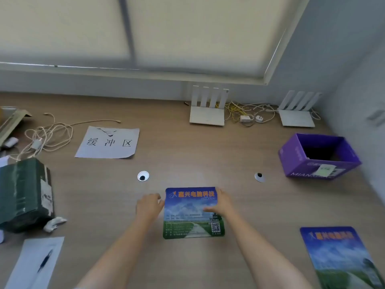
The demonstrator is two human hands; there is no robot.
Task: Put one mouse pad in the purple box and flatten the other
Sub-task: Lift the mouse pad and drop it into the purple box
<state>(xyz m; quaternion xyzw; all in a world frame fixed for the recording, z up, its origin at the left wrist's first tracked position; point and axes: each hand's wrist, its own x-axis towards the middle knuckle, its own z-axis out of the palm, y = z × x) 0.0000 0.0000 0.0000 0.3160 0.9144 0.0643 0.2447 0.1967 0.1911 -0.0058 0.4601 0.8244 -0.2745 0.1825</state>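
A printed mouse pad (187, 224) with blue sky and green field lies flat on the desk in front of me. My left hand (149, 206) touches its upper left edge with curled fingers. My right hand (219, 203) rests on its upper right part, thumb on top and fingers at the edge. A second, similar mouse pad (341, 255) lies at the lower right, apart from both hands. The purple box (300, 163) stands open-topped at the right, its inside dark.
Two white routers (207, 115) (296, 118) with tangled cables stand at the back. A paper sheet with characters (108, 143), a dark green box (23, 192), a coiled cable (48, 134) and a pen on paper (43, 262) lie on the left. Two desk grommets (143, 176) (259, 177) sit mid-desk.
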